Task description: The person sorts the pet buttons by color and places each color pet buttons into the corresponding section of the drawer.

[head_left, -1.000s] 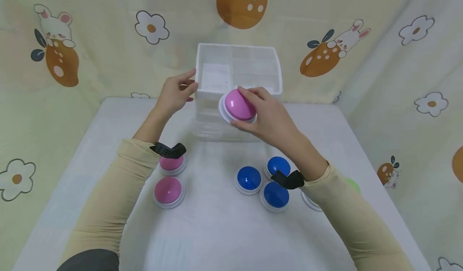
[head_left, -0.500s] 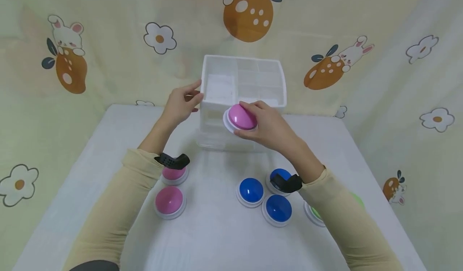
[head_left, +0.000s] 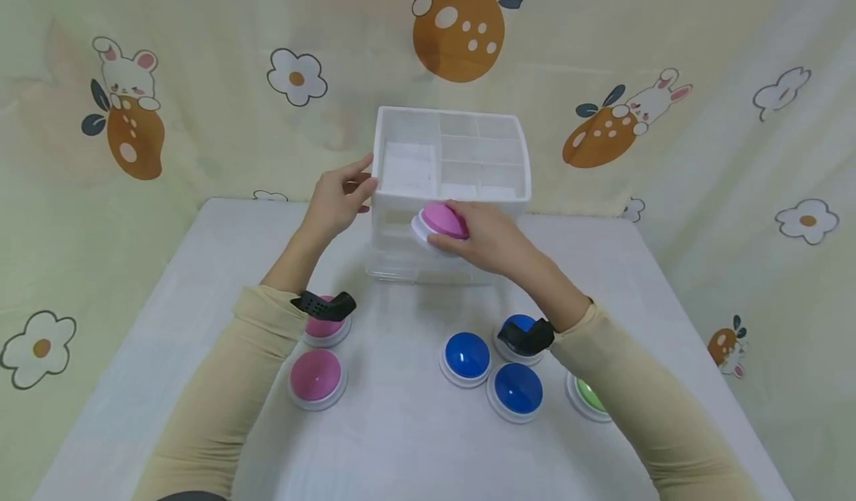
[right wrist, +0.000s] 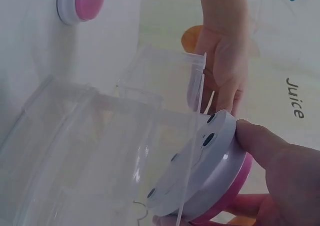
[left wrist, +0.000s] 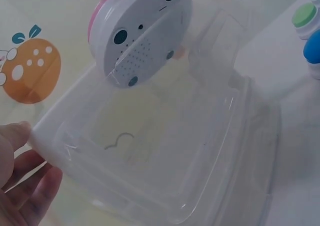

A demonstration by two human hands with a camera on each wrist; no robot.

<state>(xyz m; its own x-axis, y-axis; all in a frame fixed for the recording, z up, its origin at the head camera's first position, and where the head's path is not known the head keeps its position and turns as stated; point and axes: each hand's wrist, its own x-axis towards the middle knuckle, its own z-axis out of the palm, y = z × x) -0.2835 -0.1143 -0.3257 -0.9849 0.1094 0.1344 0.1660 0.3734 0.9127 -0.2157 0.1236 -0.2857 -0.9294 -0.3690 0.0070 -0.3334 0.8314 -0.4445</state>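
Pinches a pink button [head_left: 441, 219] with fingers of the right hand [head_left: 491, 238], near the front of the see-through box [head_left: 399, 215]. Touches the box's side with loose fingers of the left hand [head_left: 336, 201].

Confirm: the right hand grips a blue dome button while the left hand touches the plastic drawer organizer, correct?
Not blue: the dome button in the right hand is pink, as the head view shows; the left hand touches the plastic drawer organizer.

Backdrop cloth [head_left: 221, 10], pale yellow, printed with white flowers [head_left: 281, 77], rabbits [head_left: 130, 77], orange fruits [head_left: 458, 47] and the word "Juice" [right wrist: 295, 98]; side cloth [head_left: 735, 159] along the right, softly creased; white table [head_left: 394, 441] before them; diffuse light
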